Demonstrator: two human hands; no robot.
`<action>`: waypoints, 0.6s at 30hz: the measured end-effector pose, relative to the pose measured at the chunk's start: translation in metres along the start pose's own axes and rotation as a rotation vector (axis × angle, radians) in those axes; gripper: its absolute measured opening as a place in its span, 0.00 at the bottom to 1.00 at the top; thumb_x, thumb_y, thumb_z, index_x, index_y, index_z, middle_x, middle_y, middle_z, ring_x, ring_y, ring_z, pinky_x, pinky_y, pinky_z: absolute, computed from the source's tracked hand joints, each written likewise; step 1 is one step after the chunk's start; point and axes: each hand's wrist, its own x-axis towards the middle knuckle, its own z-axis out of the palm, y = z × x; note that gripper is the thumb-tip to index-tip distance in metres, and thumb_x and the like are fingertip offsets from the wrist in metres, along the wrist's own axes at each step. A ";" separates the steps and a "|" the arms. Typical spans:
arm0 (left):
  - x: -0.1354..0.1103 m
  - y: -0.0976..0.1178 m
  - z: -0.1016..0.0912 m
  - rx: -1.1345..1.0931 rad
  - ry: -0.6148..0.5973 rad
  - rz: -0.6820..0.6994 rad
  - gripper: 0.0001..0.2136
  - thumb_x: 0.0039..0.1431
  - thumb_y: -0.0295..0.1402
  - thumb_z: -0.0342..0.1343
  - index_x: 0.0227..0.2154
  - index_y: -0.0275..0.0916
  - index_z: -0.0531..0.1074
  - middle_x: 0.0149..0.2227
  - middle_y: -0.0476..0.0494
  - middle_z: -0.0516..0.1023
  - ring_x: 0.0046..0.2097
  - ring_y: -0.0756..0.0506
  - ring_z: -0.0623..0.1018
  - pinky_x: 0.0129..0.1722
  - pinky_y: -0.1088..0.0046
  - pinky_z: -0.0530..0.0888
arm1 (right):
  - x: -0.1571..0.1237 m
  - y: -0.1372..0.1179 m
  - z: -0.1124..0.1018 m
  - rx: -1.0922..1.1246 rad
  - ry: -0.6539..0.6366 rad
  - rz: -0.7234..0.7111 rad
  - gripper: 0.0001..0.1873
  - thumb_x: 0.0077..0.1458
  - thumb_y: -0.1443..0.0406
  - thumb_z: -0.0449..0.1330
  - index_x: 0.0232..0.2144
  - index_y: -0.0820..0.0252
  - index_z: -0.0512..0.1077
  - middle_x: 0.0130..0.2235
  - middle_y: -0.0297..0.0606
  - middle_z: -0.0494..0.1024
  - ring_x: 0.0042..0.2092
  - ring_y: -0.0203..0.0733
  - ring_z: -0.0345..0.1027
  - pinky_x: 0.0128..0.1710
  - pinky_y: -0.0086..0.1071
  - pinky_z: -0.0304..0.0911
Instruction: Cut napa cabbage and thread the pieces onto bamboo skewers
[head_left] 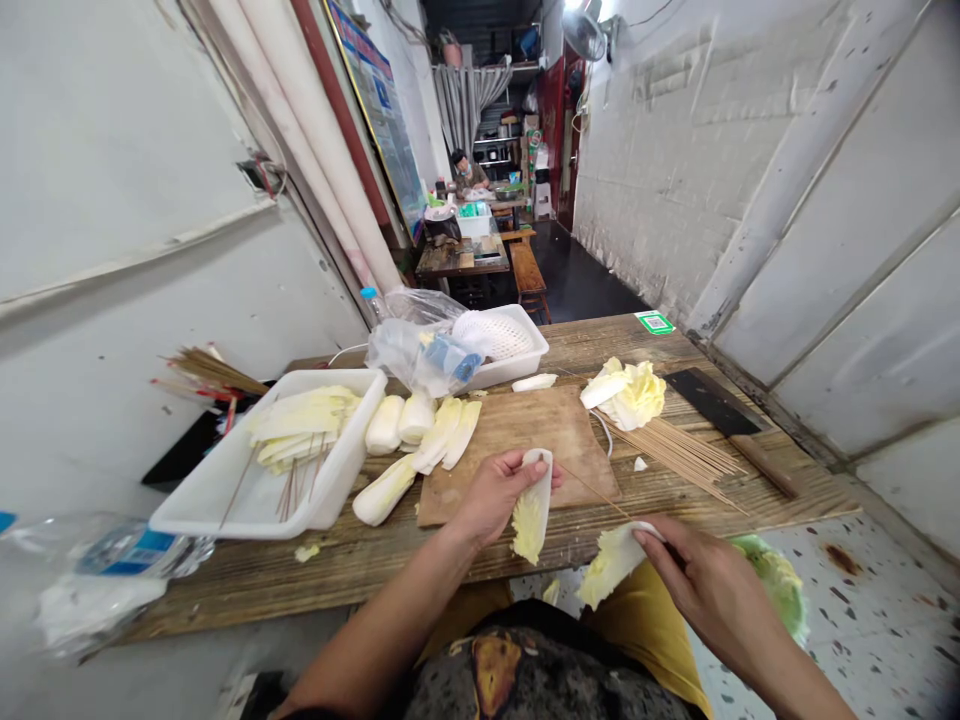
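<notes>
My left hand (491, 495) is closed on a strip of napa cabbage (532, 505), held upright over the front of a wooden cutting board (525, 435); a thin bamboo skewer (592, 490) runs from it toward my right. My right hand (701, 585) is closed on a second cabbage piece (611, 565) just below the table's front edge. Cut cabbage strips (420, 430) lie left of the board. More skewered strips fill a white tray (225, 495). A pile of loose skewers (679, 450) and torn cabbage leaves (626, 393) lie to the right.
A cleaver (724, 415) lies at the table's right side. A second white tray (517, 365) and a plastic bag (420, 355) sit behind the board. Crumpled plastic (97, 570) is at the left edge. A person sits at a far table (469, 170). White walls close both sides.
</notes>
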 end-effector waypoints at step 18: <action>0.001 -0.006 -0.012 0.227 -0.100 0.105 0.14 0.47 0.42 0.62 0.33 0.37 0.78 0.35 0.43 0.80 0.38 0.44 0.77 0.41 0.71 0.72 | -0.006 0.001 -0.007 0.040 -0.072 -0.030 0.16 0.63 0.59 0.45 0.38 0.53 0.72 0.36 0.33 0.81 0.34 0.41 0.76 0.31 0.30 0.67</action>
